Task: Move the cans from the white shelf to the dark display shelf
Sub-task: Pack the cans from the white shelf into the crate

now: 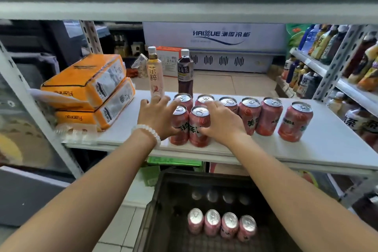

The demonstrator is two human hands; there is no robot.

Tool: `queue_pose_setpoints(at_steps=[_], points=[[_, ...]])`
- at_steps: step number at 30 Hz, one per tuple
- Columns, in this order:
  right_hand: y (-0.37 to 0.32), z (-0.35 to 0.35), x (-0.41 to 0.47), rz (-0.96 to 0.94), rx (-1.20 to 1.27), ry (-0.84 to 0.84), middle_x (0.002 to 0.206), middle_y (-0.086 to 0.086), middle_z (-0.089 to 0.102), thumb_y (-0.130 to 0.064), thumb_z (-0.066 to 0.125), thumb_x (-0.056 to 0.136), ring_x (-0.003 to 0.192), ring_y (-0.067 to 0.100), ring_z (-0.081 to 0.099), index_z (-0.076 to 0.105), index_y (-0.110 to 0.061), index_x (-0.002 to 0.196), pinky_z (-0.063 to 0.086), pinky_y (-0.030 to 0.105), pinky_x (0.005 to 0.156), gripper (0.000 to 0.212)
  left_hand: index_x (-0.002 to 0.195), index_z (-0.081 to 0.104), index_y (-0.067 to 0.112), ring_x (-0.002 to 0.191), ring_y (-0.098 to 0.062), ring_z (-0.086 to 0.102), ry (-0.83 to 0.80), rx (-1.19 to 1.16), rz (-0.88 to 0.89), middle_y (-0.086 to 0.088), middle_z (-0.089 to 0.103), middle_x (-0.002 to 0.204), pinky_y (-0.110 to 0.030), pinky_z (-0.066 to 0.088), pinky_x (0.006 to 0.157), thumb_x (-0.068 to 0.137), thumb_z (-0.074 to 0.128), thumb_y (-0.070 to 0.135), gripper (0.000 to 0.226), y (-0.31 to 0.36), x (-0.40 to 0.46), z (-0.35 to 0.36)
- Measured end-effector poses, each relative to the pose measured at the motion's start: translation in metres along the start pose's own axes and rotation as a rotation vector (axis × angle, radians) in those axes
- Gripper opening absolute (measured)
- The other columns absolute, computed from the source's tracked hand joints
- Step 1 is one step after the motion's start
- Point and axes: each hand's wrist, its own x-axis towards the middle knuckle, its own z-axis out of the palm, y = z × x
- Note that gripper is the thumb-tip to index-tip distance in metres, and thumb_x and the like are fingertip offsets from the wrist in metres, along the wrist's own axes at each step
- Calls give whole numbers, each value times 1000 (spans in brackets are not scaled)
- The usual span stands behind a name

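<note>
Both hands on front cans, white shelf (319, 149).
Left hand (157, 117) grasps one red can (180, 127); right hand (222, 121) grasps its neighbour (198, 129).

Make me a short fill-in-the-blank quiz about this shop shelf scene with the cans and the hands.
1. The left hand wears a beaded ____ at the wrist.
2. The dark shelf below shows a front row of ____ cans.
3. Behind the cans on the white shelf stand ____ bottles.
4. The stacked packs at the left are ____ in colour.

Answers: bracelet; four; two; orange
</note>
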Motion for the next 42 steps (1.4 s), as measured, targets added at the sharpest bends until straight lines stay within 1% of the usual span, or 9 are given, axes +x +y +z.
queue_pose_setpoints(at_steps=[4, 8, 12, 16, 25, 30, 35, 39, 42], points=[[4, 6, 16, 1, 42, -68, 136, 2, 44, -43, 70, 77, 120, 24, 51, 38, -17, 137, 48, 37, 91, 73, 141, 30, 32, 127, -25, 41, -97, -31, 12, 2, 48, 137, -43, 34, 99, 68, 67, 63, 88, 5, 17, 11], [1, 9, 16, 66, 151, -54, 128, 7, 45, -36, 74, 72, 110, 28, 55, 45, -9, 127, 50, 38, 87, 67, 135, 41, 27, 120, -26, 44, -143, -165, -64, -4, 49, 128, -41, 38, 96, 63, 73, 59, 85, 7, 15, 9], [-1, -4, 3, 113, 144, -75, 121, 8, 42, -33, 76, 66, 102, 29, 55, 52, -9, 117, 49, 35, 80, 62, 128, 47, 25, 114, -28, 48, -99, -132, -50, -5, 51, 124, -41, 43, 91, 60, 76, 55, 80, 15, -1, -7], [-1, -17, -26, 123, 120, -69, 128, 5, 43, -36, 79, 61, 108, 28, 55, 54, -14, 121, 49, 35, 82, 69, 125, 49, 27, 113, -27, 49, -90, -111, 23, -3, 54, 122, -39, 42, 89, 57, 75, 59, 80, 27, -27, -24], [15, -28, -128, 201, 133, -82, 106, 0, 43, -40, 80, 56, 97, 24, 55, 58, -17, 112, 51, 35, 81, 64, 122, 50, 30, 112, -24, 48, -126, -180, 102, -1, 55, 118, -38, 42, 88, 59, 72, 59, 73, 71, -110, -39], [32, 12, -180, 268, 135, -183, 122, 4, 44, -38, 81, 56, 108, 29, 55, 54, -18, 121, 50, 38, 86, 73, 122, 51, 33, 115, -23, 47, -185, -213, 117, 1, 55, 118, -37, 39, 89, 58, 71, 59, 72, 97, -152, -5], [52, 76, -210, 361, 193, -274, 118, 3, 43, -34, 80, 57, 99, 27, 57, 52, -13, 120, 51, 35, 78, 72, 124, 50, 32, 113, -24, 47, -279, -244, 135, -1, 54, 115, -35, 38, 84, 64, 67, 55, 67, 116, -181, 57], [62, 135, -221, 416, 228, -345, 115, 4, 42, -35, 80, 60, 99, 28, 57, 50, -14, 117, 50, 37, 82, 67, 125, 50, 32, 111, -24, 48, -383, -235, 153, 0, 54, 111, -35, 39, 83, 68, 63, 58, 64, 128, -199, 111], [69, 179, -223, 422, 236, -414, 118, 4, 41, -33, 80, 60, 106, 26, 54, 48, -13, 120, 46, 34, 85, 71, 127, 46, 30, 112, -23, 49, -529, -286, 130, -1, 51, 114, -36, 40, 88, 68, 66, 55, 67, 135, -207, 151]])
